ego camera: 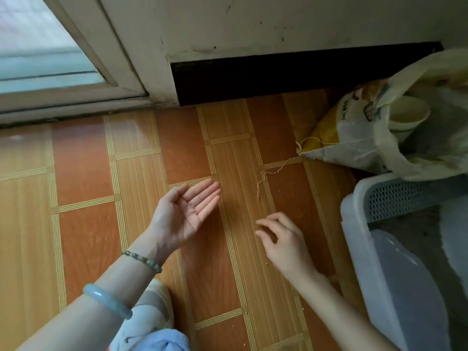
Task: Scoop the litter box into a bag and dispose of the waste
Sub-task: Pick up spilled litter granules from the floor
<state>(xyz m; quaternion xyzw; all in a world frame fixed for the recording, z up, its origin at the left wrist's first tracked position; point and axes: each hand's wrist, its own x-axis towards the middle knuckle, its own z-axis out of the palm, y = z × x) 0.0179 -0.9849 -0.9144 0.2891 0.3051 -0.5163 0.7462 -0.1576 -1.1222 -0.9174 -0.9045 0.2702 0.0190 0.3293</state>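
My left hand (187, 214) is held palm up over the floor, fingers together, with a few tiny dark litter grains (193, 206) lying on the palm. My right hand (281, 236) hovers palm down just above the floor to its right, fingers curled and pinched toward each other; I cannot tell if a grain is between them. The pale grey litter box (395, 269) stands at the right edge, with a perforated rim and grey litter inside. A pale yellow plastic bag (415, 138) lies open behind the box.
A printed yellow-and-white sack (336, 133) with a loose string (268, 173) lies by the wall. Small crumbs dot the wood-pattern floor (228, 287). A window frame (83, 97) and dark skirting (278, 74) run along the back. My knee (152, 325) is at the bottom.
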